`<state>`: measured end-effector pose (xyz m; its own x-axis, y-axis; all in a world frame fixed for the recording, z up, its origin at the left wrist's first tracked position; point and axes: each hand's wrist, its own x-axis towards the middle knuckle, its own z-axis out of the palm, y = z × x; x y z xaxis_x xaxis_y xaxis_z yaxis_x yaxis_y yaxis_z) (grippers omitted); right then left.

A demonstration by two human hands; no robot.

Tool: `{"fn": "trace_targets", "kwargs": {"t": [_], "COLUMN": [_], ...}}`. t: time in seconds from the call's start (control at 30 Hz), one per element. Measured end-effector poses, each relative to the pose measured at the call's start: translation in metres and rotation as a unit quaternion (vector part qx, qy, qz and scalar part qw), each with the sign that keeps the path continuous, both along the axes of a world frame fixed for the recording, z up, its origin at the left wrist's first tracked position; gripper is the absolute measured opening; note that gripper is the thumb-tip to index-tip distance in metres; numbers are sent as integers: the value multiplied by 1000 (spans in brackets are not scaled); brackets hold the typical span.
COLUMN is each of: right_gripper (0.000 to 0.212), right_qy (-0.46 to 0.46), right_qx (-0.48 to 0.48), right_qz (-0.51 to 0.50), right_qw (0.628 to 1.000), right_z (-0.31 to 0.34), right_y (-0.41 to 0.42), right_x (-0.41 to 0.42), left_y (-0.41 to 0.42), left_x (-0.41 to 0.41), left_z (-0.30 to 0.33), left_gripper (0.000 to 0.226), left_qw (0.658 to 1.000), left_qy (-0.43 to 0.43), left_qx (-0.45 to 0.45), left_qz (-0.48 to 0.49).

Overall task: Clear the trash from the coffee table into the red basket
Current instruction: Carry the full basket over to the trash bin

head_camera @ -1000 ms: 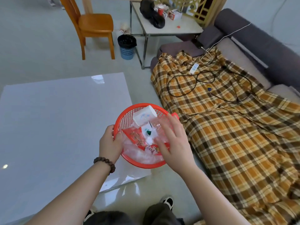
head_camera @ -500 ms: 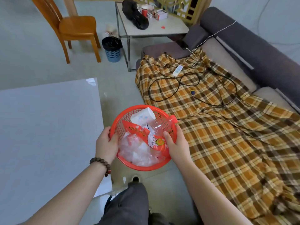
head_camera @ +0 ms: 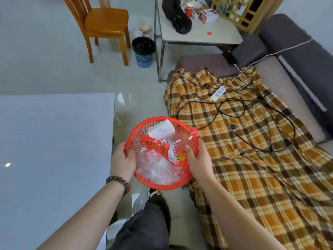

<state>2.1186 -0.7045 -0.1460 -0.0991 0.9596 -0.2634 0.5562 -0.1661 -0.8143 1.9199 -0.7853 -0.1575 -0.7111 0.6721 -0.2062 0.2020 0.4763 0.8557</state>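
Observation:
I hold the red basket (head_camera: 182, 126) in the air between the coffee table and the sofa, above the floor. My left hand (head_camera: 123, 162) grips its left rim and my right hand (head_camera: 199, 161) grips its right rim. Inside lie a white paper cup (head_camera: 161, 130), a clear plastic bottle (head_camera: 181, 140) with a red cap, a red printed wrapper (head_camera: 162, 147) and crumpled clear plastic (head_camera: 158, 170). The grey coffee table (head_camera: 54, 150) spreads to the left, and its visible top is bare.
A sofa with a plaid orange blanket (head_camera: 252, 168), black cables and a power strip (head_camera: 218, 93) fills the right. Further back stand a wooden chair (head_camera: 102, 24), a small blue bin with a black liner (head_camera: 144, 51) and a cluttered side table (head_camera: 198, 33). My leg (head_camera: 144, 222) is below the basket.
The basket has come off the coffee table's corner and moved right over the floor. My right hand went from resting on the trash inside to gripping the basket's right rim.

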Motion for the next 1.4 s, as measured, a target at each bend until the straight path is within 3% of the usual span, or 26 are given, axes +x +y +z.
{"fn": "trace_targets", "kwargs": {"t": [0.23, 0.67, 1.07, 1.4], "right_gripper": [50, 46, 51, 49], "right_qy": [0, 28, 12, 2], "right_qx": [8, -33, -64, -33], "right_qz": [46, 68, 54, 51], "right_qw": [999, 997, 996, 998], "right_z": [12, -7, -32, -41], "right_y": [114, 248, 475, 614], "right_x": [-53, -139, -244, -334], "left_y": [89, 214, 456, 598], "left_x": [-43, -120, -238, -322], "left_z": [10, -6, -20, -28], "left_gripper": [12, 14, 15, 20], "left_qw": [999, 996, 998, 995], "left_qy": [6, -14, -3, -23], "left_qx": [-10, -12, -60, -72], "left_qz": [50, 83, 28, 61]}}
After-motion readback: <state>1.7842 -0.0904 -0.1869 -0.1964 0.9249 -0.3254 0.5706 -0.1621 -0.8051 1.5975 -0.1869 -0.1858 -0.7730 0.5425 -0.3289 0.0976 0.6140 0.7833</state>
